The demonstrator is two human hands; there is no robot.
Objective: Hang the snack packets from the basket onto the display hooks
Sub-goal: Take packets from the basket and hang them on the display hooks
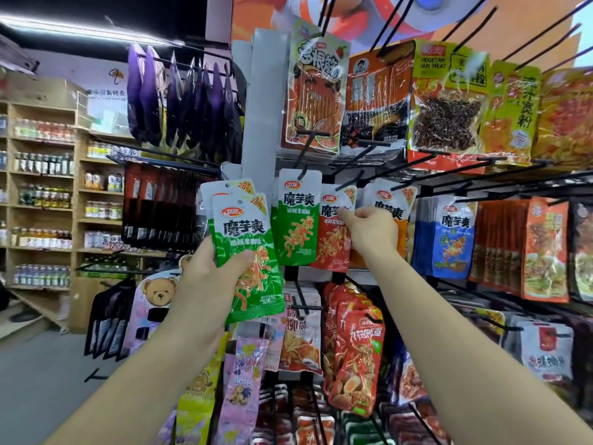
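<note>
The left hand (208,277) grips two glossy green foil snack packets (247,248) by their lower halves, leaving the punched top holes free for threading. It holds them just left of a matching green packet (296,220) that hangs on a black wire display hook (305,155). The right hand (369,231) curls against the neighbouring red foil packet (332,242), probably to clear room. I cannot tell whether it pinches that packet.

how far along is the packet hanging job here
Done: one hung green packet is up, beside a red packet. In hand: the left hand holds at least two green packets; the right hand pinches the red packet. Left: hanging the held ones; the basket is out of view.
</note>
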